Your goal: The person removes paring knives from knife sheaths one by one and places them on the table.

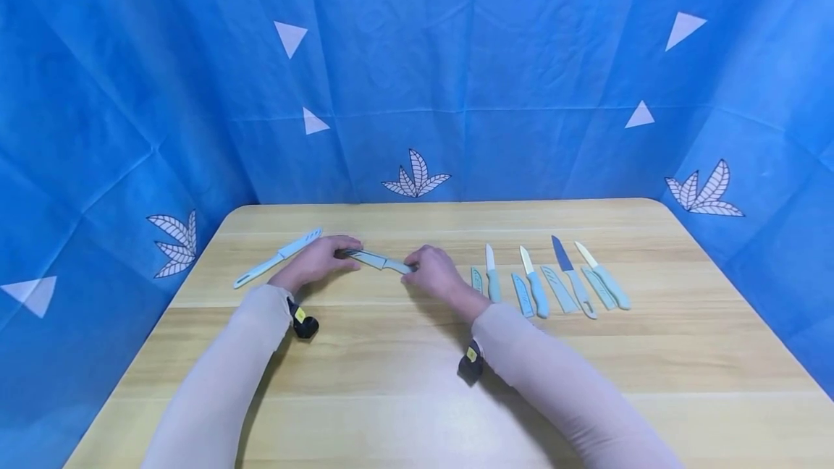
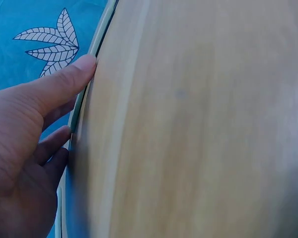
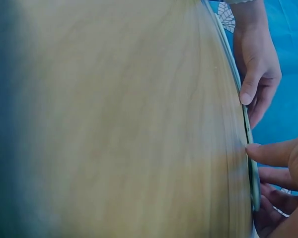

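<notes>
Toward the far edge of the table (image 1: 378,411), your left hand (image 1: 322,255) pinches one end of a pale-blue knife (image 1: 373,259) (your right hand (image 1: 435,271) grips its handle (image 1: 397,266)).

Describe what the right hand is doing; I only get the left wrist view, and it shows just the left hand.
Observer: In the head view, the right hand grips the handle end of the pale knife whose other end the left hand holds.
Operator: Anything lying off to the right of that?
Observer: Yes, a row of four bare-bladed knives, each with a sheath beside it.
Operator: Does any blade there stand out?
Observer: One does: the third knife from the left has a dark blue blade, while the other three are pale.
</notes>
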A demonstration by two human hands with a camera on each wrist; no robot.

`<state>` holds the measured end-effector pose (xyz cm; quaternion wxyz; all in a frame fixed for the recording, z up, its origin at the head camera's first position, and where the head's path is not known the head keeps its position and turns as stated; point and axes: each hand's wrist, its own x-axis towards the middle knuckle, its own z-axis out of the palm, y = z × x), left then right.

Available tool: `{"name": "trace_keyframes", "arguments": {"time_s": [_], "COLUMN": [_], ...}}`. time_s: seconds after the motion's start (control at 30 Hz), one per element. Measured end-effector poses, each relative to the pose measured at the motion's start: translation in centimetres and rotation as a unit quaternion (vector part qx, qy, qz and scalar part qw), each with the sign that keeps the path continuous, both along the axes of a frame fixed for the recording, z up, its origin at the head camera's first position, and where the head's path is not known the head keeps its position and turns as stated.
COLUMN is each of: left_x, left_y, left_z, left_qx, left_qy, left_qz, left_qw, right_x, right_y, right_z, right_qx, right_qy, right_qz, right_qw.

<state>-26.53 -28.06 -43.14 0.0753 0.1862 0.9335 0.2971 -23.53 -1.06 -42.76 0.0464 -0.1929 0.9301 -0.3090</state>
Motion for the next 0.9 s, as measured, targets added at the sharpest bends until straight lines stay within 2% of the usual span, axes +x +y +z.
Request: {"name": "trace_keyframes", "arguments": {"time_s": [0.2, 0.4, 0.63, 0.9], "left_x": [-0.25, -0.43, 0.0, 0.15], "left_y": [0.27, 0.36, 0.63, 0.77], "left_z": [-0.21, -0.29, -0.05, 0.01], "left_qx": [-0.035, -0.036, -0.018, -0.013], "left_qy": [0.05, 0.057, 0.019, 0.006], "left_qz": [-0.023, -0.016, 0.009, 0.003], "left_qw": [0.9979, 0.9976, 0.9996, 0.9999], "right_x": [-0.07, -0.13, -0.25, -0.18], "right_y": [0.03, 0.03, 0.05, 0.15], "right_z": [-0.2, -0.08, 0.03, 0.64], "right_qx": [0.012, 0.01, -0.009, -0.041], "right_qy": [0.011, 0.01, -0.019, -0.043], "right_qz": [-0.019, -0.026, -0.032, -0.029], "right_qw": [0.9997, 0.9996, 0.9993, 0.9978]}}
